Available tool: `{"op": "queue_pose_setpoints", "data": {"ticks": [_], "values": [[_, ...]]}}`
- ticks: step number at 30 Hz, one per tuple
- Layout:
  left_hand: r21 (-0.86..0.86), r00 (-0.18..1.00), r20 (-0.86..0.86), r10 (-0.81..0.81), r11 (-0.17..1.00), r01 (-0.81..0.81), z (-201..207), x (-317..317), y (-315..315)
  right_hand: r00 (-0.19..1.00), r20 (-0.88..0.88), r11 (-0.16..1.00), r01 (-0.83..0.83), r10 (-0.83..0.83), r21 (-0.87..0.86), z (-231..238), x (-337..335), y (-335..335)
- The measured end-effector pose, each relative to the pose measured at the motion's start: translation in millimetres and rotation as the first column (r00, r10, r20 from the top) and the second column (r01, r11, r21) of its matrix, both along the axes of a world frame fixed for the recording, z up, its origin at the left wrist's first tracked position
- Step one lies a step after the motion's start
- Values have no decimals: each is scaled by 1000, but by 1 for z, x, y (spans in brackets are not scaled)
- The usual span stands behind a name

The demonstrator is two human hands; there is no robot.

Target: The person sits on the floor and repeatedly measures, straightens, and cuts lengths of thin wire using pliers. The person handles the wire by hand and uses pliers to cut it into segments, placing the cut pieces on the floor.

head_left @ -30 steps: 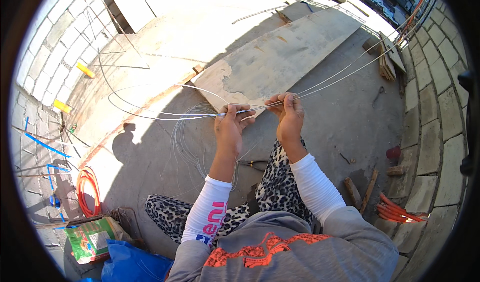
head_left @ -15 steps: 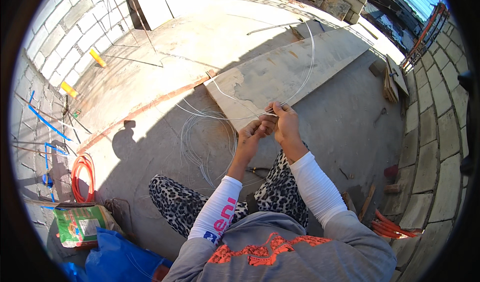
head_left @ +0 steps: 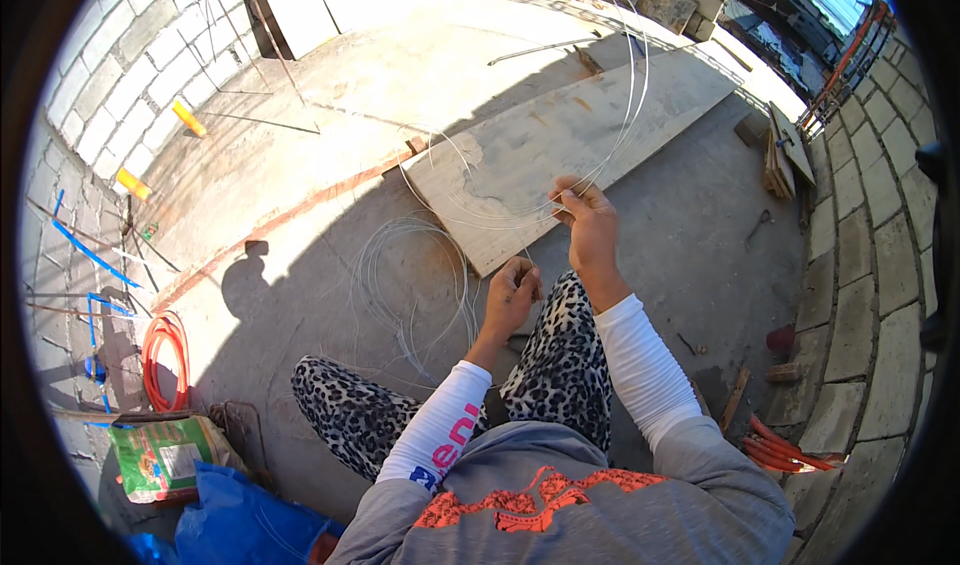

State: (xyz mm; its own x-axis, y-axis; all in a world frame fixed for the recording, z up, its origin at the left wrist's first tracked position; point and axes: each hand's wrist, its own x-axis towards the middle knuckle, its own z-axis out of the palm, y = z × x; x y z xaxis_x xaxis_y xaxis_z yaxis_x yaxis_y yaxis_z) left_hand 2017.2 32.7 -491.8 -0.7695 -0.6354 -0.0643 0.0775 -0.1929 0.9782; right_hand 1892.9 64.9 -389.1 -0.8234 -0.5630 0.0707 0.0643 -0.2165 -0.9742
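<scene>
Thin pale wire [head_left: 641, 85] runs in long loops from my right hand [head_left: 588, 227], up over the board and back round to the left. The fingers of that hand pinch several strands together above the board's near edge. Lower and to the left, my left hand [head_left: 511, 297] is closed in a pinch, with a fine strand rising from its fingertips. A loose coil of the same wire [head_left: 367, 275] lies on the concrete floor beside my left knee. Under the loops is a long, flat wooden board [head_left: 590, 130], stained pale grey.
Block walls [head_left: 895, 295] stand on both sides. At left are an orange hose coil [head_left: 152, 365], a green-and-white sack [head_left: 165, 460] and a blue plastic bag [head_left: 235, 515]. Orange tubes [head_left: 780, 453] lie at lower right, and wood pieces [head_left: 783, 160] lean beyond the board.
My hands have come apart: the right moved up and right with the wire strands, the left slightly down. The wire loops have swung higher and wider over the board.
</scene>
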Motion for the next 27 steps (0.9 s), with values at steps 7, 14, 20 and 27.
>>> {"op": "queue_pose_setpoints", "data": {"ticks": [7, 14, 20, 27], "values": [[-85, 983, 134, 126, 990, -115, -20, 2, 11, 1000, 13, 998, -15, 14, 62, -10, 8, -5], [-256, 950, 219, 222, 953, -163, -38, -5, 13, 993, 118, 999, -15, 18, -28, 2, 15, -10], [-441, 848, 437, 298, 893, -87, -32, 9, 34, 990, -4, 989, 141, -141, 33, -5, 4, -13], [-375, 801, 587, 123, 917, 134, -34, 16, 47, 999, -48, 970, -19, 8, -243, -22, 7, -16]]}}
